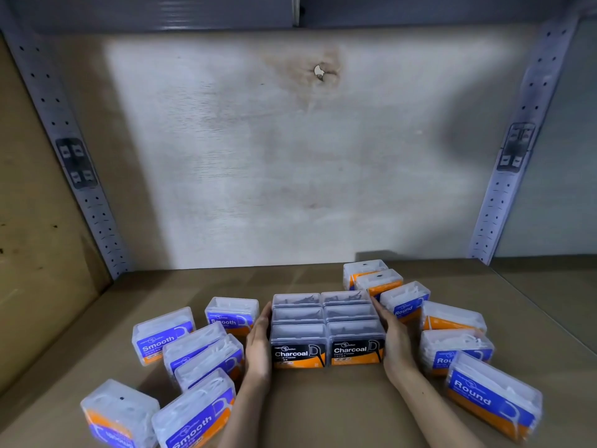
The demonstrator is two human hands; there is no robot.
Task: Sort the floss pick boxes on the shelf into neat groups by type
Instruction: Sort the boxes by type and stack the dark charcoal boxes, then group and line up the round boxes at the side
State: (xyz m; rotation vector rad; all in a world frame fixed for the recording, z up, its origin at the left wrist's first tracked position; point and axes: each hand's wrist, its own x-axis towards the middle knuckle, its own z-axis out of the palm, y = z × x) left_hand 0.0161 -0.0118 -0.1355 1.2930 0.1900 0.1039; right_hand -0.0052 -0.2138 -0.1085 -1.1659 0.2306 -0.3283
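- Shelf floor (226,282) behind the Charcoal boxes (328,331): bare back to the plywood back panel (290,156). Widest free room.
- Left lane: the Smooth boxes (200,354) stand skewed and close. The left hand (258,341) lies flat in the gap beside the Charcoal block and fills it.
- Right lane: the Round boxes (452,344) run in a ragged row from back to front. The right hand (392,337) takes up that gap.
- Front: bare floor between the two forearms, open to the near edge.
- Back corners: the perforated left upright (64,156) and right upright (517,140) lean in.
- Overhead: the upper shelf (161,11) caps the bay.
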